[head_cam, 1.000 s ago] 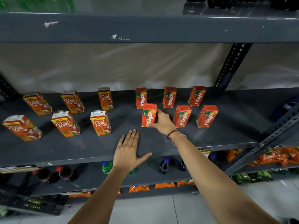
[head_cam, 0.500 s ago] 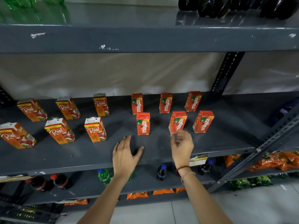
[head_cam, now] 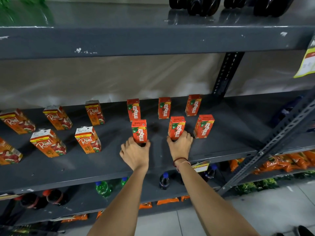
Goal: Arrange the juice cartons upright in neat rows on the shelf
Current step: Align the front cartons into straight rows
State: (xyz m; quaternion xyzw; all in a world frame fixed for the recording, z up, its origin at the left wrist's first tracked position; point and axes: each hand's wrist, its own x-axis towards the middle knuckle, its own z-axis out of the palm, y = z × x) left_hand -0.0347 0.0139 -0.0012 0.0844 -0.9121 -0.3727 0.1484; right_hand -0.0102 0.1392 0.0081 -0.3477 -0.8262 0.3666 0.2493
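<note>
The grey metal shelf [head_cam: 230, 145] carries two groups of upright juice cartons, each in a back row and a front row. Right group: six red cartons printed "maaza" in white vertical lettering, with a green "10/-" mark near the top. The left hand [head_cam: 135, 153] is closed around the base of the front-left maaza carton [head_cam: 139, 131], fingers wrapped on both sides. The right hand [head_cam: 180, 144] grips the base of the front-middle maaza carton [head_cam: 176, 127] in the same way; a red thread band sits on that wrist. The front-right maaza carton [head_cam: 203, 126] stands just beside it, untouched. The back row of maaza cartons [head_cam: 164, 108] holds three units, spaced apart. Left group: orange cartons labelled "Real" in white script with a yellow "10/-" band; the nearest front Real carton [head_cam: 88, 140] stands well apart from the left hand, and the back Real carton [head_cam: 95, 112] stands behind it. Further Real cartons extend to the left frame edge. A yellow price tag [head_cam: 306, 62] hangs at the upper right; its print is unreadable. The lower shelf holds bottles [head_cam: 164, 181] with blue caps
</note>
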